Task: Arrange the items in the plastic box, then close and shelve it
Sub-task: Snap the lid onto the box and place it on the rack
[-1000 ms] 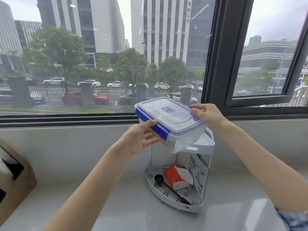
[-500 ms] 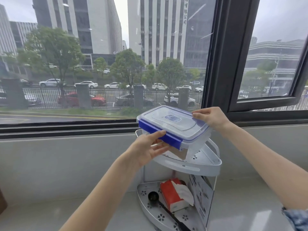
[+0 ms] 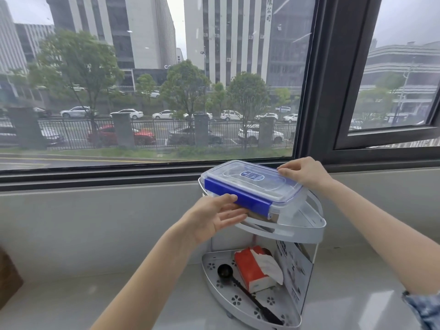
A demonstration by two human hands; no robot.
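A clear plastic box [image 3: 252, 184] with a closed lid and blue side clips rests on the top tier of a white corner shelf [image 3: 307, 231]. My left hand [image 3: 214, 216] holds its near long side at the blue clip, thumb on top and fingers underneath. At the far right corner, my right hand [image 3: 303, 172] grips the lid edge. What the box holds cannot be made out through its walls.
The shelf's lower tier [image 3: 214, 267] carries a red tissue pack [image 3: 256, 267] and a black scoop [image 3: 226, 271]. The shelf stands on a grey window ledge [image 3: 95, 303] under a large window. A brown cardboard box [image 3: 7, 275] sits at the far left edge.
Both hands have lowered the closed box from above the shelf down onto its top tier. The view has tilted so more of the shelf shows.
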